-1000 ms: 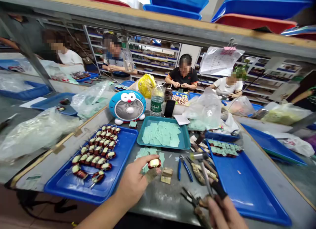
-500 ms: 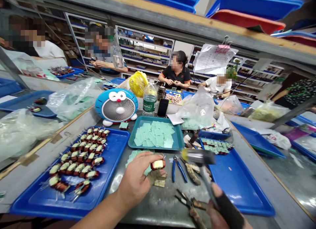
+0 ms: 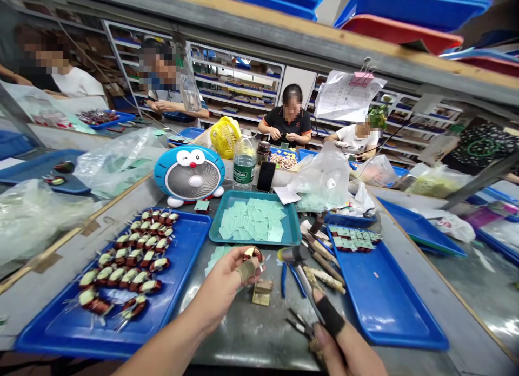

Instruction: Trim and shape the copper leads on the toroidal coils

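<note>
Copper-coloured winding shows on the coil (image 3: 253,252) pinched in the left hand (image 3: 233,273), but fingers and thumb cover most of it, so its underside cannot be made out. The right hand (image 3: 343,332) is closed around the handle of a hammer (image 3: 300,257); the grip's lower end is hidden, and both forearms are cut off by the bottom of the view. The hammer's head overlaps the upper part of the blue pliers (image 3: 299,283) in sight. Tan-handled pliers (image 3: 305,328) lie just beside the right hand, which partly covers them.

A small block (image 3: 262,292) sits on the metal surface (image 3: 243,332) between the hands. Beyond it, a teal tray (image 3: 292,219) of green sheets (image 3: 253,219) lies across the middle, backed by a fan (image 3: 193,175), a bottle (image 3: 243,171) and a phone (image 3: 266,177).

Rows of coils fill much of the left blue tray (image 3: 178,262); green-topped parts (image 3: 354,239) line the far end of the right blue tray (image 3: 399,305). Bare surface runs from the block to the near edge, and a narrow wedge separates the left wrist from the left blue tray's rim.
</note>
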`<state>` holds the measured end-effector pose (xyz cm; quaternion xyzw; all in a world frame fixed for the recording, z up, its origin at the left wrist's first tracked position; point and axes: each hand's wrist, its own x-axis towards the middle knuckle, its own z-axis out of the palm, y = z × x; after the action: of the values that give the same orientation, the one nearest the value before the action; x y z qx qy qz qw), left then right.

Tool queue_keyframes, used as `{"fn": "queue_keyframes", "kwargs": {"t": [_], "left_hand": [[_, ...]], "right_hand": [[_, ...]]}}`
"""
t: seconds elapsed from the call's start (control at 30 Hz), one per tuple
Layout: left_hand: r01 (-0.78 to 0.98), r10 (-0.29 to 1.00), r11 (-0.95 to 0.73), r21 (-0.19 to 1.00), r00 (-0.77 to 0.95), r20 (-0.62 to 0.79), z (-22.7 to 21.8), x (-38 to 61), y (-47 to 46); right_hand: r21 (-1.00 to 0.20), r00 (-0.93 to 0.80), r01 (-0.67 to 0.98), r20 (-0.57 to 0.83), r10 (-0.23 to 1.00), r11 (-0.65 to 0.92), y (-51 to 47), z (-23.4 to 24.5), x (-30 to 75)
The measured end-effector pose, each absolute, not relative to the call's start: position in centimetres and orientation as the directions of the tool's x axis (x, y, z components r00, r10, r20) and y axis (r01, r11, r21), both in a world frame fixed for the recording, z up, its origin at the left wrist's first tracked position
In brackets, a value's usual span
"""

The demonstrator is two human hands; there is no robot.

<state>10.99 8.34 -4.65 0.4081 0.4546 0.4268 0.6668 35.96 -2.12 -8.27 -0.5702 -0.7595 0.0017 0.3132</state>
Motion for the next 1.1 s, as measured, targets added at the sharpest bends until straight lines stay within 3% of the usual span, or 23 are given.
{"fn": "queue_keyframes", "kwargs": {"t": [0.1,0.27,0.47,0.63,0.73,0.83,0.97,1.1], "left_hand": [[-0.231,0.917,0.356,0.905,0.272,-0.292,-4.1,11.2,7.9],[-0.223,0.913,0.347,0.911,0.304,-0.273,-3.5,11.3,7.3],[-0.197,0.929,0.309,0.93,0.269,-0.252,-3.3,10.8,7.2],[-0.178,0.937,0.288,0.941,0.257,-0.238,-3.5,10.9,7.1],[-0.143,0.93,0.289,0.947,0.279,-0.242,-3.9,11.0,6.9],[-0.108,0.922,0.282,0.953,0.305,-0.238,-4.2,11.1,7.0],[-0.073,0.911,0.276,0.958,0.338,-0.237,-3.8,11.1,7.8],[-0.053,0.886,0.329,0.943,0.362,-0.29,-3.2,11.7,8.6]], "right_hand": [[-0.347,-0.276,0.83,0.424,0.863,0.436,-1.5,-8.7,35.5],[-0.224,-0.441,0.804,0.396,0.806,0.55,-0.6,-7.1,35.3],[-0.219,-0.368,0.821,0.502,0.782,0.527,-0.9,-5.2,35.4],[-0.267,-0.429,0.789,0.404,0.808,0.553,-0.3,-5.9,35.0],[-0.331,-0.386,0.777,0.42,0.821,0.535,-0.2,-5.9,35.3],[-0.466,-0.324,0.759,0.334,0.885,0.454,-0.5,-6.9,36.2],[-0.697,0.091,0.712,0.215,0.972,0.088,0.1,-10.8,39.5],[-0.718,0.222,0.696,0.227,0.948,0.008,2.4,-13.4,42.8]]}}
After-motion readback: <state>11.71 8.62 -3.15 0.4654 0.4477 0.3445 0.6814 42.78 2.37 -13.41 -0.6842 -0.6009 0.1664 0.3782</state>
